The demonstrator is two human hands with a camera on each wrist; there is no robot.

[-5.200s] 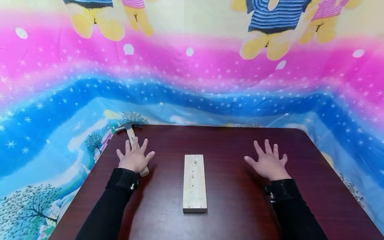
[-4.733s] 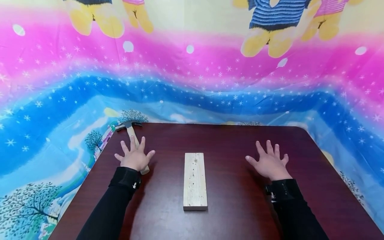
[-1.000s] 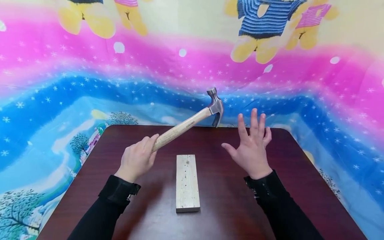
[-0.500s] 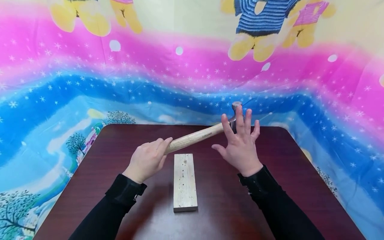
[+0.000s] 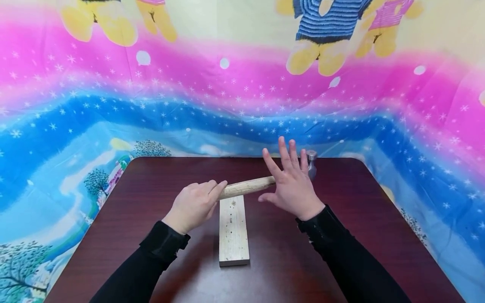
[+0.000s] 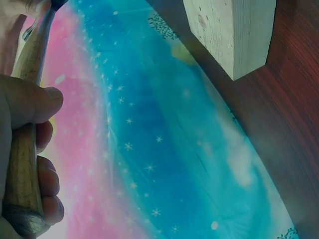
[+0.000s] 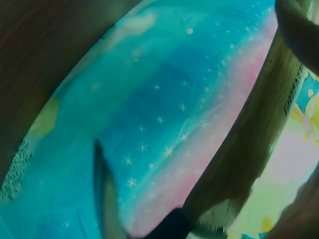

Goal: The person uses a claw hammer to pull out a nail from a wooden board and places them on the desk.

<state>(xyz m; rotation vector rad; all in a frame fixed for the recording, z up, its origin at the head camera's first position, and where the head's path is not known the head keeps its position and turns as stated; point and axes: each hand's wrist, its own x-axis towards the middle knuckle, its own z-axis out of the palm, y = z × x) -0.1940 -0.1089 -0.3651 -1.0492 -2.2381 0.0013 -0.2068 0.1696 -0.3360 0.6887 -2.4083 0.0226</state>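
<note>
I see the hammer point(image 5: 248, 186) raised sideways, its handle crossing the far end of the wooden block point(image 5: 234, 235) in the head view. The left hand point(image 5: 194, 207) is wrapped round it near the butt; the right hand point(image 5: 295, 191) is splayed near its head, fingers straight, and I cannot tell whether it touches. I judge this as bringing the right hand to the hammer; taking hold would call for curling its fingers. I count one hammer, one wooden block, two hands, one table point(image 5: 151, 261), one printed cloth point(image 5: 242, 84).
</note>
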